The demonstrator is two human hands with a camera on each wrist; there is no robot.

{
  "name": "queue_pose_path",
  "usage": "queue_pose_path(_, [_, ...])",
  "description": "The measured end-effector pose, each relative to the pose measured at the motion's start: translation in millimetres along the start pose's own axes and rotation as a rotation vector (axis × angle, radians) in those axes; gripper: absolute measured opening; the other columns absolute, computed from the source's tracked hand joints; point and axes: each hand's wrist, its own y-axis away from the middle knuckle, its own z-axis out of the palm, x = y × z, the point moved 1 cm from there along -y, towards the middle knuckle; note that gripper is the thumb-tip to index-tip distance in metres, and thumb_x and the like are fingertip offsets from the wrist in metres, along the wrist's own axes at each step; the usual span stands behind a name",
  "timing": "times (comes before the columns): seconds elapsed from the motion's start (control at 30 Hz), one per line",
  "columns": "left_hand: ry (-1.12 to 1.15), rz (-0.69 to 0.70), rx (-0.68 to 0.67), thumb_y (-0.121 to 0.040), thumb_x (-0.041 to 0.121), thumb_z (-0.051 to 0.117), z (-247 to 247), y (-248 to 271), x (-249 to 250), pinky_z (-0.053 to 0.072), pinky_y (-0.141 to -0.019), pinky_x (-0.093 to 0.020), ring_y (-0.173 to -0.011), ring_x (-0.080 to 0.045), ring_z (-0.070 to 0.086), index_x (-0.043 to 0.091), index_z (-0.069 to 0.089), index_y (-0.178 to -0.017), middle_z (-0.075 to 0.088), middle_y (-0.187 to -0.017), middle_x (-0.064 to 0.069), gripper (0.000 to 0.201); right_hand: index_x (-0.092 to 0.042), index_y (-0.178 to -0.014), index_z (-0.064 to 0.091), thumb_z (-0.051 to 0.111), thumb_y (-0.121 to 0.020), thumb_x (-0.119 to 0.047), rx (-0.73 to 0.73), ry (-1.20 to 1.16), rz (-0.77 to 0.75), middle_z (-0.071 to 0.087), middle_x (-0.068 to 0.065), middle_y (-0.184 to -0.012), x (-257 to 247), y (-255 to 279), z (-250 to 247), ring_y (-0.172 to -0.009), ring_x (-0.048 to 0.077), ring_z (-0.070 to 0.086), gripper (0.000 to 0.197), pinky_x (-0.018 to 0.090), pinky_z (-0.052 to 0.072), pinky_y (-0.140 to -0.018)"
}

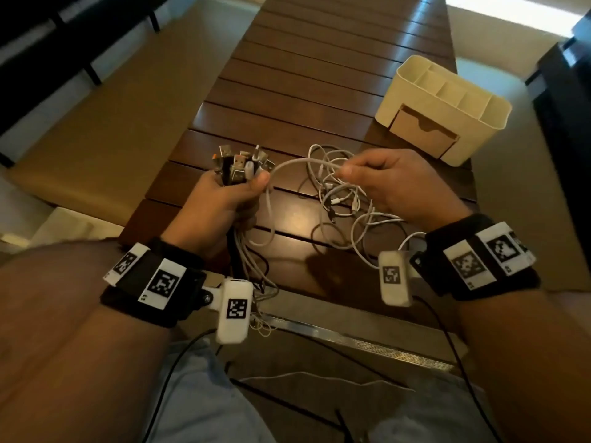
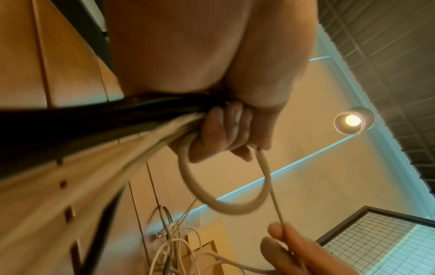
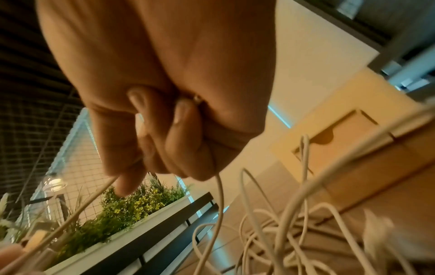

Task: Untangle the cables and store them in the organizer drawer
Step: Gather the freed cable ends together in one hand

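Observation:
My left hand [image 1: 230, 193] grips a bunch of cables just below their USB plugs [image 1: 241, 164], which stick up out of the fist; the cords hang down toward my lap. My right hand [image 1: 367, 174] pinches one white cable [image 1: 300, 163] that arcs over from the left fist. Under the right hand, a tangle of white cables [image 1: 342, 199] lies on the slatted wooden table [image 1: 303, 91]. In the left wrist view the fingers [image 2: 226, 134] curl round the bunch, a loop [image 2: 223, 202] hanging below. The right wrist view shows the fingers [image 3: 150, 141] closed on the thin cable.
A cream desk organizer [image 1: 444, 107] stands at the table's far right; its tan drawer [image 1: 422, 129] faces me and looks closed. Black wires run from the wrist cameras down over my lap. The table's metal-trimmed front edge [image 1: 351, 337] is right by my knees.

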Motion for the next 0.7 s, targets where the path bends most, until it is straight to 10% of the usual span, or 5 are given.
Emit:
queue_pose_path(0.2, [-0.011,0.031,0.173,-0.098,0.024,0.061,1,-2,-1,0.032,-0.046,-0.025,-0.047,-0.01,0.032,0.01,0.058,-0.088,0.038,-0.055,0.004,0.017,-0.031,-0.087,0.077,0.07,-0.089,-0.037,-0.124,0.313,0.027,0.073,-0.013,-0.086,-3,3,4,-0.082,0.0,0.065,0.01,0.021,0.045,-0.073])
queue_pose_path(0.5, [-0.065,0.095,0.231,-0.091,0.033,0.063,11,1,0,0.059,-0.068,-0.031,-0.078,-0.017,0.071,0.007,0.063,-0.098,0.069,-0.084,-0.007,0.027,-0.033,-0.093,0.076,0.066,-0.092,-0.04,-0.286,0.469,0.057,0.072,-0.01,-0.093,7,-1,30,-0.088,0.015,0.068,0.012,0.034,0.055,-0.08])
queue_pose_path(0.7, [-0.15,0.093,0.166,-0.099,0.027,0.057,20,5,1,0.039,-0.045,-0.021,-0.048,-0.01,0.045,0.017,0.061,-0.089,0.062,-0.065,0.002,0.014,-0.031,-0.096,0.075,0.065,-0.092,-0.04,-0.27,0.436,0.022,0.069,-0.014,-0.091,8,-2,40,-0.084,0.003,0.063,0.014,0.025,0.048,-0.073])
